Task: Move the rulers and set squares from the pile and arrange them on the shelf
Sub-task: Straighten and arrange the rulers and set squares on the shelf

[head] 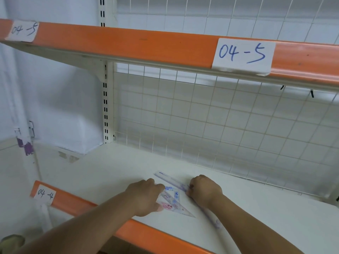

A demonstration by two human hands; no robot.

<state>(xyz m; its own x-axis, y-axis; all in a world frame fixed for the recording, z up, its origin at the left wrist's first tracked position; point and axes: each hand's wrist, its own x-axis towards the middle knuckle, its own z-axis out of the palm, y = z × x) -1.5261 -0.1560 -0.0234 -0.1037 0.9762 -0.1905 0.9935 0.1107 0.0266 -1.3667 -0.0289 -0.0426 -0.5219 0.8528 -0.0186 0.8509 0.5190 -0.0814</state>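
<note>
A long clear plastic ruler [170, 180] with purple-blue markings is lying slantwise on the white shelf [110, 171], just behind its orange front edge [77, 200]. Clear set squares [174, 200] are lying flat beside it, overlapping, one carrying a red printed patch. How many triangles are stacked is hard to make out, as they are see-through and blurred.

The left hand [145, 197] is resting on the set squares with fingers [159, 186] stretched and close together, covering their left corners. The right hand [206, 190] is curling its fingers [189, 187] onto the ruler's middle, seemingly pinching it; the fingertips are hiding under the knuckles.

A white wire grid [201, 125] is backing the shelf. A handwritten paper label [45, 194] is reading "04-4".
</note>
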